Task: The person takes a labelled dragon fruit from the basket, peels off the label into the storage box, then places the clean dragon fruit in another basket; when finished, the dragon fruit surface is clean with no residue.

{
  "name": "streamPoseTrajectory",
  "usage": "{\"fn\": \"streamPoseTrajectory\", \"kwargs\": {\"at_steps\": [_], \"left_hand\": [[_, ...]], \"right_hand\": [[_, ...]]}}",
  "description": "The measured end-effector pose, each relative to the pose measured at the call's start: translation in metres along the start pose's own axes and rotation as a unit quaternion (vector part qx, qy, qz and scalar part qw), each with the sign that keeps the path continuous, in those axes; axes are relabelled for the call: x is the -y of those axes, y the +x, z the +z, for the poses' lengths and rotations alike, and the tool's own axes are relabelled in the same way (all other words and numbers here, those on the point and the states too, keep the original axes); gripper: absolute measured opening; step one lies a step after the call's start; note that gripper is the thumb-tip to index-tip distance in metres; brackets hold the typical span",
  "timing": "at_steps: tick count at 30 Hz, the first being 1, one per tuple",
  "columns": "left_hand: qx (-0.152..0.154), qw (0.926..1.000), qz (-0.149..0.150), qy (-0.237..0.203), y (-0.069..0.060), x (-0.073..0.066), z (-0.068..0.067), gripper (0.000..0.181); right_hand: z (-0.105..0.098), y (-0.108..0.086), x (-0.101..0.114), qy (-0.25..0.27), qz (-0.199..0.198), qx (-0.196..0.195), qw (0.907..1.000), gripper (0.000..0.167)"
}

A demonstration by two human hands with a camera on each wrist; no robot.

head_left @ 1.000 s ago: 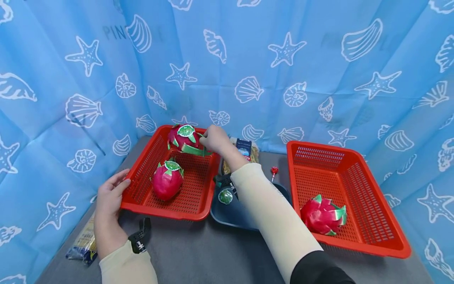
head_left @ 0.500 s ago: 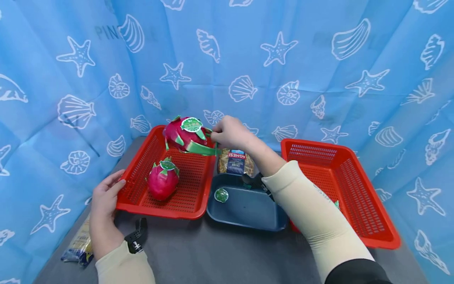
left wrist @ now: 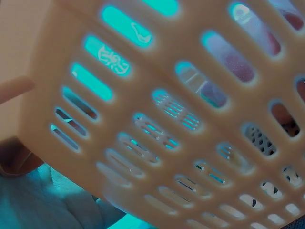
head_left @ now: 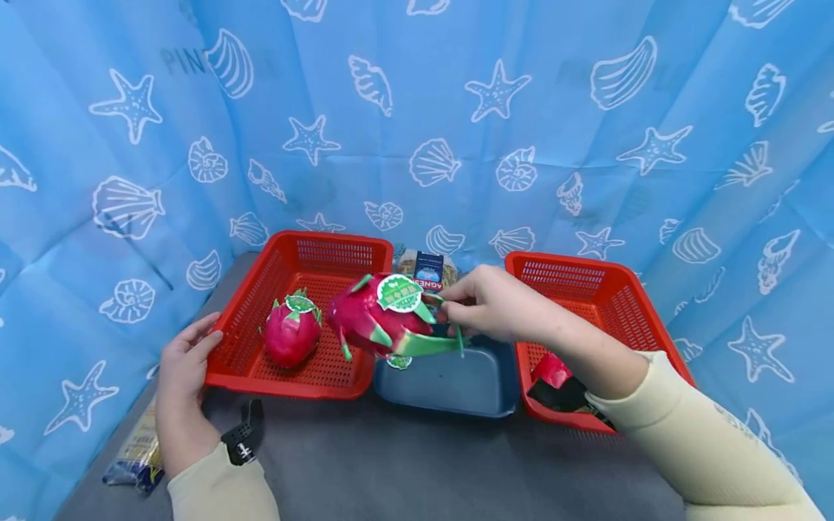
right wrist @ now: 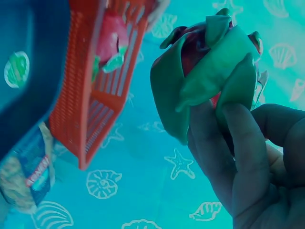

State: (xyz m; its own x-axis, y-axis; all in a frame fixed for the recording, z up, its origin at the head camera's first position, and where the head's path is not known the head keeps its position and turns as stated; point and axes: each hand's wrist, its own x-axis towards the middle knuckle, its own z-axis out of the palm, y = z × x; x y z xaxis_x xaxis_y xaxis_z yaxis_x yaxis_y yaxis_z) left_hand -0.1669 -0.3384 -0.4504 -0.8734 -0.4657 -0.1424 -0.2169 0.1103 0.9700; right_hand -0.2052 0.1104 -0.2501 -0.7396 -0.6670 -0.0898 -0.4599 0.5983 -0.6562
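My right hand [head_left: 498, 304] pinches a dragon fruit [head_left: 358, 322] by its green leaf tips. The fruit hangs tilted above the front of the left red basket and the dark blue tray [head_left: 449, 387], its green-and-white sticker upward. In the right wrist view, the fingertips press on the green leaves [right wrist: 219, 67]. My left hand [head_left: 182, 369] grips the left red basket [head_left: 287, 389] at its left front corner. A second dragon fruit [head_left: 292, 336] with a sticker stands inside that basket. The left wrist view is filled by the slotted basket wall [left wrist: 128, 86].
On the right is another red basket [head_left: 651, 318] with a dragon fruit [head_left: 550, 370] partly behind my right wrist. A round green sticker [right wrist: 17, 69] lies in the tray. Behind it stands a pasta bag [head_left: 430, 271]; another bag [head_left: 137, 449] lies front left.
My right hand has carried the dragon fruit out of the left basket, rightward and nearer to me. My left hand has kept its grip on the basket. The whole view has shifted slightly.
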Motion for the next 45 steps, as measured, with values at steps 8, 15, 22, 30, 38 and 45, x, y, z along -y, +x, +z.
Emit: {"fn": "streamPoseTrajectory", "kwargs": {"at_steps": [8, 15, 22, 30, 38, 45], "left_hand": [[-0.002, 0.9997, -0.022, -0.008, -0.003, 0.004, 0.001, 0.060], [-0.003, 0.9983, -0.027, -0.051, 0.002, 0.002, -0.002, 0.059], [-0.014, 0.9953, -0.027, -0.091, 0.003, -0.001, -0.003, 0.057], [-0.024, 0.9944, -0.035, -0.097, 0.002, 0.000, 0.002, 0.055], [-0.023, 0.9933, -0.036, -0.108, 0.002, 0.001, 0.002, 0.053], [0.007, 0.9952, -0.050, -0.084, 0.000, 0.001, -0.003, 0.063]], "right_hand": [[0.025, -0.071, -0.013, 0.051, -0.011, -0.003, 0.9986, 0.018], [0.054, -0.107, -0.030, 0.121, -0.023, -0.001, 0.9924, 0.019], [0.087, -0.119, -0.057, 0.211, 0.037, 0.026, 0.9764, 0.021], [0.135, -0.123, -0.094, 0.274, 0.101, 0.041, 0.9556, 0.024], [0.163, -0.115, -0.114, 0.304, 0.149, 0.039, 0.9402, 0.023], [0.171, -0.106, -0.122, 0.286, 0.095, 0.024, 0.9533, 0.021]]}}
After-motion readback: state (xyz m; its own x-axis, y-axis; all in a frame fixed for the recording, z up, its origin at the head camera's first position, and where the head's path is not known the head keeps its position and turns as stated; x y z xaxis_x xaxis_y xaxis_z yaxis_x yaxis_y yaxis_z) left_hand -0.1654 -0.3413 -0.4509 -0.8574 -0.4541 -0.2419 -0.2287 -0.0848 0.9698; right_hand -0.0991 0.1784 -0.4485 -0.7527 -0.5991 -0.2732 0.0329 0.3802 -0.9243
